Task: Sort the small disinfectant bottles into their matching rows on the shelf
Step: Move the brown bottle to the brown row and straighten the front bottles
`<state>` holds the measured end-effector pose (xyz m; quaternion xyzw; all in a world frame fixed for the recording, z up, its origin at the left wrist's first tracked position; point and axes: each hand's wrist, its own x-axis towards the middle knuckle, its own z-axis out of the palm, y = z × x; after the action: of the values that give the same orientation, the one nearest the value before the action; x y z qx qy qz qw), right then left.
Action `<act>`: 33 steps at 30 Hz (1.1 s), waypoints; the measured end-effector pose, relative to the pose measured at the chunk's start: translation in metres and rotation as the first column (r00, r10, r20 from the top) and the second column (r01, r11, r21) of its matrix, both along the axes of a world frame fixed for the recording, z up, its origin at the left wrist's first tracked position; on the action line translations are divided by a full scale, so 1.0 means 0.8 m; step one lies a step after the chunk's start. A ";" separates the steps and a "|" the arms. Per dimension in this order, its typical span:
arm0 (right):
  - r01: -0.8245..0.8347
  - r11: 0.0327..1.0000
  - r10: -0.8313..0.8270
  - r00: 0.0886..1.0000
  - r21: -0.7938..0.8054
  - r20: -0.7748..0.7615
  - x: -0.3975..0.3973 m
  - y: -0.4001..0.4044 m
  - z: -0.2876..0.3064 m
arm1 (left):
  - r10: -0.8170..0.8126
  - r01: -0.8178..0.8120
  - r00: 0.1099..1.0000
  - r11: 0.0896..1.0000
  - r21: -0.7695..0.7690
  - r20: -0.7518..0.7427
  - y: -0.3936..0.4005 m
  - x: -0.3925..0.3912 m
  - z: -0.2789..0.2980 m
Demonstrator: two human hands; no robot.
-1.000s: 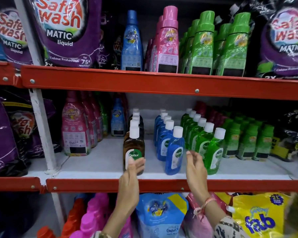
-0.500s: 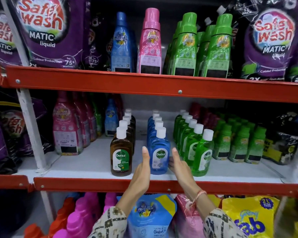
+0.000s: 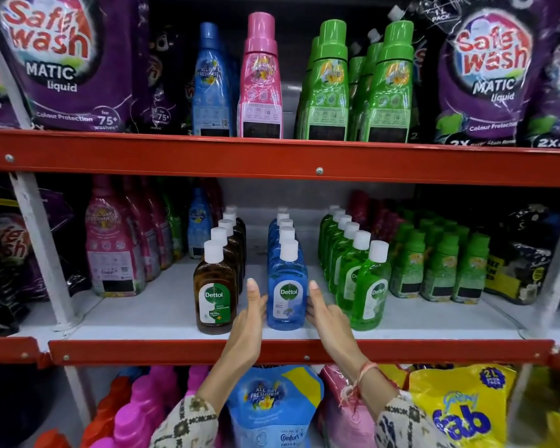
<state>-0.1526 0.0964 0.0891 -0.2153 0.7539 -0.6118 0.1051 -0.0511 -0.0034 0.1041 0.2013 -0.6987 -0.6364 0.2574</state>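
Note:
Three rows of small Dettol bottles with white caps stand on the middle shelf (image 3: pixel 162 305): a brown row (image 3: pixel 215 292) on the left, a blue row (image 3: pixel 286 286) in the centre, a green row (image 3: pixel 367 289) on the right. My left hand (image 3: pixel 251 313) lies flat against the left side of the front blue bottle. My right hand (image 3: pixel 324 313) presses flat on its right side, fingers straight and pointing into the shelf. Both hands flank the bottle, which stands upright on the shelf.
Pink, blue and green softener bottles (image 3: pixel 117 250) stand left of the rows, small green bottles (image 3: pixel 440 266) to the right. The red shelf rail (image 3: pixel 434 350) runs under my wrists. Large bottles and purple pouches (image 3: pixel 62 59) fill the top shelf; pouches (image 3: pixel 459 412) sit below.
My hands moved from the brown and green front bottles to either side of the blue row. The front blue bottle, earlier angled, now stands in line with its row.

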 end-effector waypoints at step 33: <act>0.295 0.955 -0.295 0.943 -0.027 -0.152 -0.047 0.143 0.026 | -0.031 0.033 0.998 0.999 -0.032 0.060 0.140 -0.093 0.002</act>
<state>-0.1903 0.2108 0.1097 -0.1470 0.7821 -0.6037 -0.0466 -0.1251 0.1086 0.1055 0.2048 -0.7196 -0.6226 0.2295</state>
